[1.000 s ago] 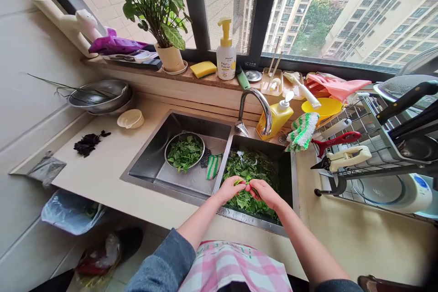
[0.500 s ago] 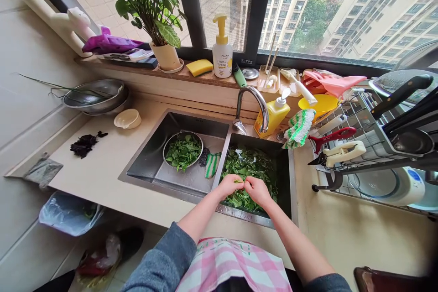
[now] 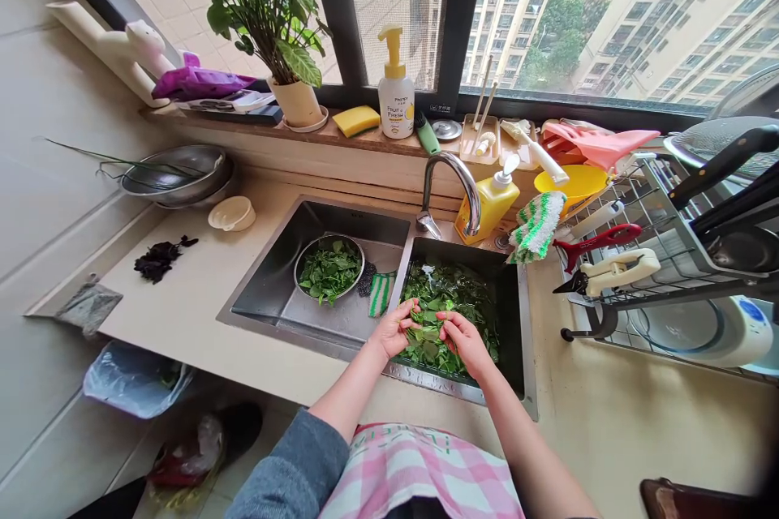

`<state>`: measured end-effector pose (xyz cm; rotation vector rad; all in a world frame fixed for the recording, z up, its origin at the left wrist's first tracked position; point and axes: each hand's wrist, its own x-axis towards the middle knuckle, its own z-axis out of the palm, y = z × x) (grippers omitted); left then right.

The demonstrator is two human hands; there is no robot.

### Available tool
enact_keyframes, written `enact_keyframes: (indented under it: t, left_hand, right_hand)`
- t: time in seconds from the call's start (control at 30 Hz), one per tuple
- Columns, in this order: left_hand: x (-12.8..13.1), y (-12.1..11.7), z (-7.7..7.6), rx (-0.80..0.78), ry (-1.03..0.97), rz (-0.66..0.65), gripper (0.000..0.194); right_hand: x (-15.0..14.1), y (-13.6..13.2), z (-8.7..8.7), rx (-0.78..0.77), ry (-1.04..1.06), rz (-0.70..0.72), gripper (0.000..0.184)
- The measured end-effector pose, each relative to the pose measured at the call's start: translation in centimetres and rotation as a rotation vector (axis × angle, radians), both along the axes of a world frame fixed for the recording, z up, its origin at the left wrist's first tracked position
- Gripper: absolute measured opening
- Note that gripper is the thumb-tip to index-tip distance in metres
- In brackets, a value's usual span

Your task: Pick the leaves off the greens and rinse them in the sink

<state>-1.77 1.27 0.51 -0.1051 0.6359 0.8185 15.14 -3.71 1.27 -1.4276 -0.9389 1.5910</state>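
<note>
Leafy greens [image 3: 450, 300] float in water in the right basin [image 3: 510, 316] of the sink. Over the near part of that basin, my left hand [image 3: 394, 331] has its fingers curled on some of the greens. My right hand [image 3: 467, 343] is beside it, thumb and fingers pinched at a leaf, a short gap from the left. Leaves show between the two hands. In the left basin [image 3: 292, 312], a round strainer [image 3: 363, 269] holds more greens, with a green-and-white striped scrubber [image 3: 380, 293] and a dark scouring pad [image 3: 366, 279] next to it.
The curved faucet [image 3: 450, 162] rises behind the basins, near a yellow pump bottle [image 3: 487, 207]. A dish rack [image 3: 657, 211] with knives and scissors stands right. Left are dark scraps [image 3: 159, 261], metal bowls [image 3: 176, 170], and a bagged bin [image 3: 134, 381] below the counter edge.
My hands were together at the fingertips and have now moved apart. My left hand has shifted slightly left, my right hand slightly right. The view has shifted a little.
</note>
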Motion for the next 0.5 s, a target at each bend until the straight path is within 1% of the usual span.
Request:
enact_keyframes:
  t: [0.13, 0.27, 0.43, 0.5]
  left_hand:
    - [-0.5, 0.0, 0.0, 0.006, -0.036, 0.017, 0.01]
    - [-1.2, 0.4, 0.0, 0.009, -0.081, 0.03, 0.011]
    - [-1.7, 0.6, 0.1, 0.004, -0.084, 0.083, 0.013]
    - [-1.8, 0.6, 0.1, -0.024, -0.093, 0.105, 0.014]
  right_hand:
    - [-0.3, 0.0, 0.0, 0.055, -0.104, 0.034, 0.04]
    - [-0.3, -0.2, 0.5, 0.13, -0.174, 0.056, 0.037]
    - [0.0, -0.8, 1.1, 0.089, -0.092, -0.033, 0.038]
    - [-0.1, -1.0, 1.2, 0.111, -0.114, -0.057, 0.036]
